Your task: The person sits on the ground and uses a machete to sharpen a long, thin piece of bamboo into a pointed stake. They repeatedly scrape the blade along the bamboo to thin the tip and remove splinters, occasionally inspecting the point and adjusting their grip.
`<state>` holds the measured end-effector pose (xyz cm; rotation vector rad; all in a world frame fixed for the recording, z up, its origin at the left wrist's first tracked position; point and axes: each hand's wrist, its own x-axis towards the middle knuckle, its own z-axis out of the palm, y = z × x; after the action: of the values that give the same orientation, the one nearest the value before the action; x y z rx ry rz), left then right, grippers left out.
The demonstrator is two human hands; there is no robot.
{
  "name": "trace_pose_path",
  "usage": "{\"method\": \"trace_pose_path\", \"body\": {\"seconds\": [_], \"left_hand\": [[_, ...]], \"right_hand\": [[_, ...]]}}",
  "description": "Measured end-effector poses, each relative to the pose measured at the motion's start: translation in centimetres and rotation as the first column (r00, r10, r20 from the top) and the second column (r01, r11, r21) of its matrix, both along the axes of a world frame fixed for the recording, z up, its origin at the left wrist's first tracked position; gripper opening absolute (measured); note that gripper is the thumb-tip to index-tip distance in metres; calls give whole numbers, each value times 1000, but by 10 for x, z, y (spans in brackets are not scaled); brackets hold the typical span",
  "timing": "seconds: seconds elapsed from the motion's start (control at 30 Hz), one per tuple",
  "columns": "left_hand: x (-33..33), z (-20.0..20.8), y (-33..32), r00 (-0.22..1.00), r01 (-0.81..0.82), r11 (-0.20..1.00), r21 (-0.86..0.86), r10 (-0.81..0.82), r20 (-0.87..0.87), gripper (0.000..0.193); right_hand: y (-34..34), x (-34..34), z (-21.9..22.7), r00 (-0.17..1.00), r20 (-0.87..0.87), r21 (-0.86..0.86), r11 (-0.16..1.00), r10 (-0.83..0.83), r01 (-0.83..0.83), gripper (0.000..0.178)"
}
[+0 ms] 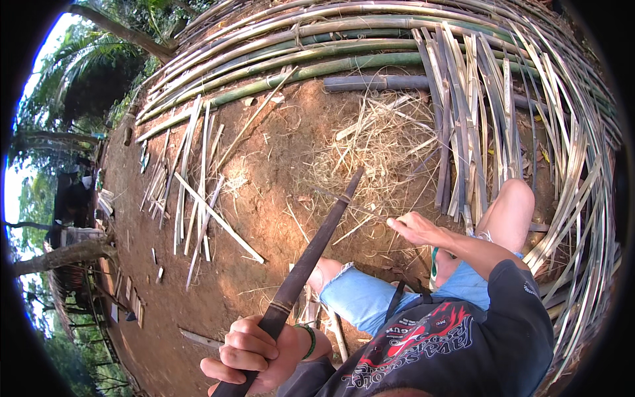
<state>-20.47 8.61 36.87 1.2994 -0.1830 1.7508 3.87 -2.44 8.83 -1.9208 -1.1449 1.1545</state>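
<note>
My left hand (248,354), with a dark green band at its wrist, is closed round the lower end of a long dark bamboo slat (301,274). The slat slants up and away to a narrow tip, with pale node rings along it. Out to the right, my right hand (420,230) is closed on a thin blade-like tool (370,213), probably a knife. Its narrow length meets the slat near the far node; whether it passes over or under is hard to make out. My fingers hide the grip.
A heap of pale shavings (377,142) lies beyond the slat. Split strips (192,192) are scattered on the earth at left. Bamboo poles (317,66) line the back, and more split lengths (469,119) stand close on the right. My bare knees (512,198) flank the work.
</note>
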Motion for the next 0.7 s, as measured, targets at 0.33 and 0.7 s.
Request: {"method": "trace_pose_path", "body": {"seconds": [0.33, 0.7], "left_hand": [[-1, -1, -9, 997, 28, 999, 17, -27, -67, 42], [-6, -1, -10, 996, 42, 997, 69, -37, -78, 46]], "right_hand": [[6, 16, -17, 998, 64, -110, 994, -2, 9, 73], [20, 29, 2, 995, 53, -89, 992, 90, -85, 63]]}}
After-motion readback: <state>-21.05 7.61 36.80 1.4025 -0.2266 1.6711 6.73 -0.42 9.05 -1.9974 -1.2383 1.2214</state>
